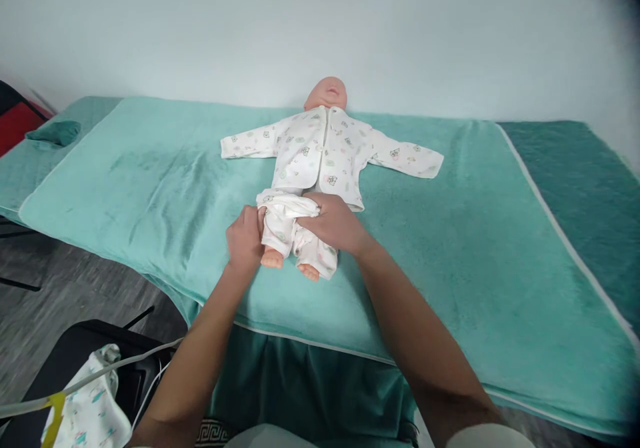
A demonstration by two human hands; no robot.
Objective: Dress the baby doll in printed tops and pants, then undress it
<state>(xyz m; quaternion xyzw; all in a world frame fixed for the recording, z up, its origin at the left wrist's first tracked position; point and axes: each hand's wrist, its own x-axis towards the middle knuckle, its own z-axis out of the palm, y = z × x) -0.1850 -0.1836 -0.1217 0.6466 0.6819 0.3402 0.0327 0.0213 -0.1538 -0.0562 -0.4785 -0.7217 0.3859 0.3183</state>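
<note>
**Item: baby doll (327,95) in printed trousers (278,231), both hands at the waistband.**

We log the doll on its back on a teal towel (150,181) spread over the bed (580,181), feet toward us. The trousers sit bunched just below the doll's printed jacket (320,155), with the bare feet showing. The left hand (245,238), at the doll's hip on our left, has its fingers curled shut on the trouser side. The right hand (336,223), over the doll's other hip, has its fingers closed on the gathered waistband. In our judgement the work goes best if both hands move the waistband evenly, keep the jacket hem out of the fold, and steady the doll's hips against sliding. A spare printed garment (90,408) lies on a black chair (75,355), well apart from the doll's feet.
</note>
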